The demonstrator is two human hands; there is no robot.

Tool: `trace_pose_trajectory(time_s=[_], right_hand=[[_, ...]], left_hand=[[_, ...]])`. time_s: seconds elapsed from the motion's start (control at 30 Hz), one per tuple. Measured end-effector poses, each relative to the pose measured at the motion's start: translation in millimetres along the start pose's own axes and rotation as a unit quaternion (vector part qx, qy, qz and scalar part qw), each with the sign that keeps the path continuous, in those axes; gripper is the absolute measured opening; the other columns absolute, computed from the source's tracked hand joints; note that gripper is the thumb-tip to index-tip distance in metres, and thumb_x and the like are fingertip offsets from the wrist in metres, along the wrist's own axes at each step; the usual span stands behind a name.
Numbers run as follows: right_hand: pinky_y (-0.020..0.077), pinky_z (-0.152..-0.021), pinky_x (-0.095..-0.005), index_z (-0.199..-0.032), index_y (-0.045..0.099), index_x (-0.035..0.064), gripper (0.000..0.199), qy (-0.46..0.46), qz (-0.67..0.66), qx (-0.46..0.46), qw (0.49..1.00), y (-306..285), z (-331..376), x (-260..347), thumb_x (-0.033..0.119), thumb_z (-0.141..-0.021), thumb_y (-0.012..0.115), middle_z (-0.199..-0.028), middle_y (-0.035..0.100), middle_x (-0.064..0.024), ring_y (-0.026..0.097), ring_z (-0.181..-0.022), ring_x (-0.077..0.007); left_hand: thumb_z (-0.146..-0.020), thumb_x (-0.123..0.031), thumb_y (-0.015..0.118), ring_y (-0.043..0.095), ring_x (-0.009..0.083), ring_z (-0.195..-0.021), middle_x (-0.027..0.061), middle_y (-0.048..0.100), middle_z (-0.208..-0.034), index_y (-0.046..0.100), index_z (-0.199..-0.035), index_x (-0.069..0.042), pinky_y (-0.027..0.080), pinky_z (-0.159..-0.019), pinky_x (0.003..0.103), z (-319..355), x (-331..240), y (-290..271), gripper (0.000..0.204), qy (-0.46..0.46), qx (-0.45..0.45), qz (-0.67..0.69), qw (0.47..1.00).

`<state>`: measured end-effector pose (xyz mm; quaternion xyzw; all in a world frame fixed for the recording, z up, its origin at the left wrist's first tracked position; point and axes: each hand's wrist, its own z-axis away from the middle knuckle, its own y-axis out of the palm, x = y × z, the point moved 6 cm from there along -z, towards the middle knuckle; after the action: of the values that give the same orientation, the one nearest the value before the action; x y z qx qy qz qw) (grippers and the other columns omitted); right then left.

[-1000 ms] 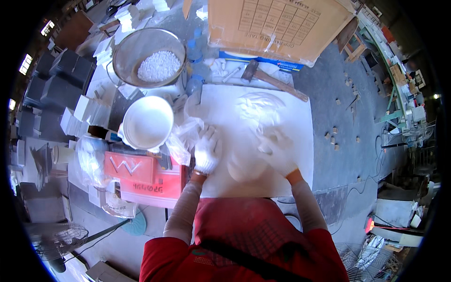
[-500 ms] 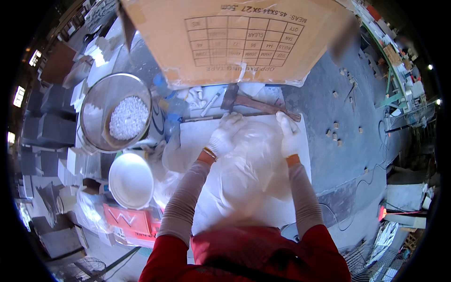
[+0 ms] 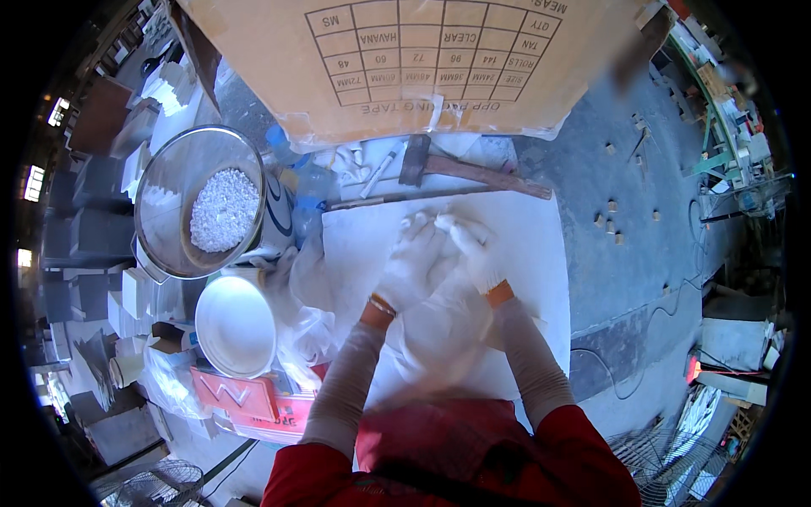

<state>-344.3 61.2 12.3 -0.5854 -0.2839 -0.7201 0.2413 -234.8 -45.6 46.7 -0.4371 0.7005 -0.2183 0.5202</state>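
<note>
A crumpled, translucent plastic bag [image 3: 439, 334] lies on a white board [image 3: 541, 279] in front of me. My left hand [image 3: 412, 258], in a white knit glove, is closed on the bag's far part. Close beside it, my right hand [image 3: 473, 253], gloved too, has its fingers bent around the gathered plastic. White on white, the fingertips and the plastic are hard to tell apart. Just past the board's far edge lies a hammer [image 3: 486, 175] with a wooden handle. A white marker-like stick [image 3: 382, 173] rests to the left of its head.
A large cardboard box [image 3: 431, 127] stands beyond the board. On the left are a round sieve [image 3: 152, 203] holding white granules, a white tub [image 3: 236, 325] and a red box [image 3: 236, 394]. Small wooden blocks [image 3: 612, 226] and a cable [image 3: 604, 372] lie on the floor at right.
Both hands have come together over the bag, the right moving left and toward me. The bag looks narrower and more bunched. The view has shifted slightly.
</note>
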Motion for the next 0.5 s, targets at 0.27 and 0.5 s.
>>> trace_pose_trajectory(time_s=[0.27,0.5], right_hand=[[0.0517,-0.109,-0.0348,-0.13,0.077,0.0004,0.029,-0.127,0.246,0.086,0.957,22.1,44.7,39.3,0.016,-0.108,0.066,-0.134,0.075,-0.0093,0.069,-0.121,-0.0194],[0.0513,-0.11,-0.0338,-0.129,0.078,0.001,0.031,-0.094,-0.015,-0.051,0.994,-20.3,-64.8,5.1,0.023,-0.11,0.065,-0.13,0.077,-0.0089,0.069,-0.122,-0.0192]], left_hand=[[-0.094,-0.023,0.075,0.048,0.0524,-0.143,0.0264,0.06,-0.145,0.061,-0.141,0.002,0.033,-0.122,0.065,88.5,-14.5,-27.6,0.055,-0.031,0.042,0.008,0.999],[-0.1,-0.017,0.068,0.046,0.0511,-0.148,0.0274,0.057,-0.151,0.059,-0.146,0.002,0.031,-0.126,0.063,116.8,23.4,-34.9,0.05,-0.102,-0.119,-0.011,0.988]])
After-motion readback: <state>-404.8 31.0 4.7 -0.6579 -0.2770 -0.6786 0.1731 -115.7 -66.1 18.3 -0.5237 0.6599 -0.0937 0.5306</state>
